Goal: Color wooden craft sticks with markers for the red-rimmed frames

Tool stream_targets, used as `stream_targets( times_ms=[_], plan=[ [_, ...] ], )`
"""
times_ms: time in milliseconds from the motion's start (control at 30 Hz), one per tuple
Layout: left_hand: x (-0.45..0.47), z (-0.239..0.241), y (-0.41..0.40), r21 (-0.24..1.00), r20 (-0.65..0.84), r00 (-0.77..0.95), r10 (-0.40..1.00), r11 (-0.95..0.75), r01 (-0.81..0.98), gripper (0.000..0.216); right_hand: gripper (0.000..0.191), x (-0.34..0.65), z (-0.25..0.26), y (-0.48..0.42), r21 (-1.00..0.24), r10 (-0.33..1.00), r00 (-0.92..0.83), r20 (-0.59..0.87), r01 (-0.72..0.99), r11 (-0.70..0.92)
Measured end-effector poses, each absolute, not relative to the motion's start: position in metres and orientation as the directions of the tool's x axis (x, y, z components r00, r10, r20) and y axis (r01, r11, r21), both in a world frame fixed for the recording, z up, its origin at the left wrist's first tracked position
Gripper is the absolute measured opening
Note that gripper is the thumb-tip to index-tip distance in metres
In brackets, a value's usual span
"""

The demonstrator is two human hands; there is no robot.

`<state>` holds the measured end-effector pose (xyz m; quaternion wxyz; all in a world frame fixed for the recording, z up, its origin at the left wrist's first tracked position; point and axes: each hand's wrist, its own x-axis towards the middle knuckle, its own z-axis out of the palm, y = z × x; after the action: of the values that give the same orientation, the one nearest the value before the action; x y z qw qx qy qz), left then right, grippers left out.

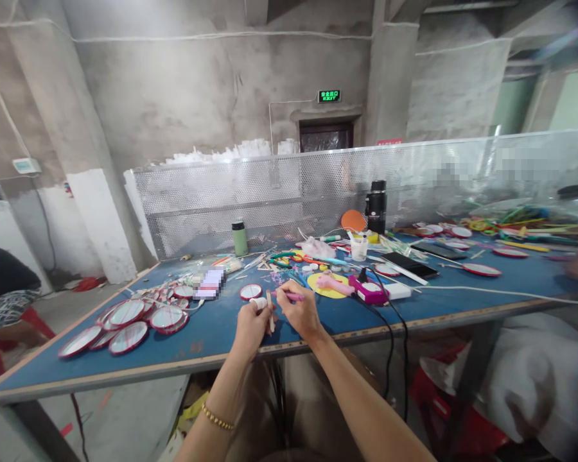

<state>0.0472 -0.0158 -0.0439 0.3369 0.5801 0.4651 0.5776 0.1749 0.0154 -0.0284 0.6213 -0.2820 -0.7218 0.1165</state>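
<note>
In the head view, a pale flat strip [270, 312] is pinched by the left hand [253, 326] near the front edge of the worktop [212, 333], apparently to be steadied upright, while a purple pen-like tool [291, 296] is gripped by the right hand [299, 312], angled toward it. A round mirror [250, 292] is placed just beyond, seemingly within reach; piled mirrors [128, 312] are set leftward, probably for working room.

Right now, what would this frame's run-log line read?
left hand: pinches pale stick | right hand: holds pink pen-like tool beside stick | near hands: red-rimmed mirror on blue table | table's left: mirror pile
</note>
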Motion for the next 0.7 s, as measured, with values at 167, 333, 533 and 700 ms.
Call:
stream_targets(
  times_ms=[167,333,533,700],
  plan=[
    [0.0468,-0.0452,-0.0147,0.924,0.366,-0.096,0.926,-0.349,0.157,0.032,0.021,0.175,-0.0282,0.0149,-0.529,0.56,-0.065,0.826,0.254,0.81],
    [0.0469,-0.0465,-0.0139,0.924,0.366,-0.099,0.925,-0.349,0.153,0.035,0.022,0.1738,-0.0279,0.015,-0.533,0.566,-0.076,0.821,0.253,0.807],
    [0.0466,-0.047,-0.0134,0.929,0.354,-0.103,0.93,-0.337,0.153,0.032,0.021,0.1741,-0.0279,0.0141,-0.534,0.563,-0.064,0.824,0.246,0.809],
    [0.047,-0.046,-0.0142,0.93,0.354,-0.103,0.93,-0.338,0.145,0.031,0.022,0.1741,-0.0289,0.0156,-0.535,0.564,-0.058,0.823,0.25,0.807]
  ],
)
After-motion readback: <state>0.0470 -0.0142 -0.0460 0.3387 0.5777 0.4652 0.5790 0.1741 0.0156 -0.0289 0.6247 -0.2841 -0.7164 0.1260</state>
